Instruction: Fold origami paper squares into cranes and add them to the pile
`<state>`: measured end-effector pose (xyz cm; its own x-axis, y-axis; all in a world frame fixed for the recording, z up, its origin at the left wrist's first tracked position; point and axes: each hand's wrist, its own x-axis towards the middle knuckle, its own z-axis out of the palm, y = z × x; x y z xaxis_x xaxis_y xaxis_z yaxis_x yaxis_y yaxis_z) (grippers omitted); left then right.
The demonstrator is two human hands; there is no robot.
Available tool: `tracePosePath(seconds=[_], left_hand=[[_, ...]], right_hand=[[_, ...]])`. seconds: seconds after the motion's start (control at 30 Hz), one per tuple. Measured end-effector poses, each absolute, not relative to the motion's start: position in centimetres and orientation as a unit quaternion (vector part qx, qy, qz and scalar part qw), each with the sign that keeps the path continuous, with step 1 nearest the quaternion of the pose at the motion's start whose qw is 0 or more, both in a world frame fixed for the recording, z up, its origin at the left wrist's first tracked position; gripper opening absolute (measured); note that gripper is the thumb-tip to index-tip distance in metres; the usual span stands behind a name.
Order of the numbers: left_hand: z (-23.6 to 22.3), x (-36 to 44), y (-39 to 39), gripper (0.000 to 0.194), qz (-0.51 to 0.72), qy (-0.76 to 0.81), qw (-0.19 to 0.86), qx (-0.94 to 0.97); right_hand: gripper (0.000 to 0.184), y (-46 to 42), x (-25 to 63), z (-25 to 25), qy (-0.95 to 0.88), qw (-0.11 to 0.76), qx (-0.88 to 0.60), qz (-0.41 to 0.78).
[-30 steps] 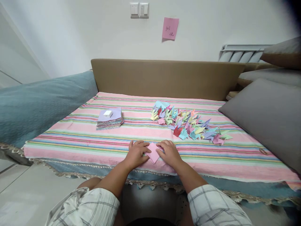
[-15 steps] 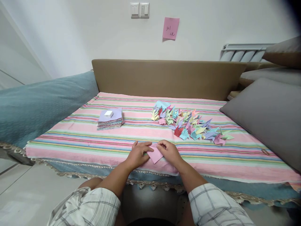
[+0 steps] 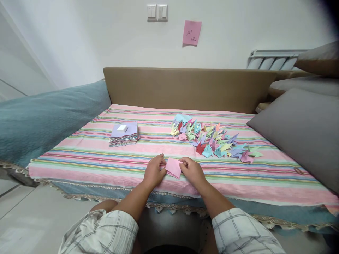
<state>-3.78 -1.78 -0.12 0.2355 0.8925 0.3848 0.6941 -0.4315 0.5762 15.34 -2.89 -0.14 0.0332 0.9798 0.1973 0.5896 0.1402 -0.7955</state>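
Observation:
A small folded square of pink origami paper [image 3: 173,167] is held just above the striped cloth [image 3: 87,173], between my two hands. My left hand [image 3: 154,170] pinches its left corner, the index finger raised a little. On the other side, my right hand [image 3: 192,170] grips the right edge between thumb and bent fingers. Layers of the paper part slightly along its lower edge. Beyond my hands, toward the right, lies a heap of folded paper cranes [image 3: 214,139] in many colours.
A stack of square paper sheets [image 3: 127,138] stands at left with a small white block [image 3: 122,128] on top. A grey cushion [image 3: 299,134] leans at right. A brown backrest [image 3: 185,88] runs behind. A pink note [image 3: 192,32] hangs on the wall.
The pink paper has turned and lifted slightly, from corner-down to a tilted square with layers showing. My left hand has shifted from lying over it to pinching its left corner.

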Motion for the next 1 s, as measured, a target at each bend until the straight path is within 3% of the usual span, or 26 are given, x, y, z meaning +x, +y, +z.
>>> tracePosePath(seconds=[0.23,0.5,0.7,1.0], left_hand=[[0.0,-3.5,-1.9,0.019,0.353,0.528,0.087,0.768],[0.1,-3.3,-2.0,0.005,0.308,0.546,0.064,0.777],[0.0,-3.2,-1.9,0.015,0.291,0.549,0.055,0.782],[-0.1,-3.4,-2.0,0.019,0.253,0.534,0.029,0.806]], right_hand=[[0.024,-3.3,14.5,0.0,-0.576,0.432,-0.631,0.290],[0.010,-3.1,15.0,-0.1,-0.647,0.345,-0.655,0.183],[0.014,-2.9,16.1,-0.6,-0.749,0.349,-0.552,0.115],[0.017,-3.3,15.5,-1.1,-0.777,0.324,-0.529,0.107]])
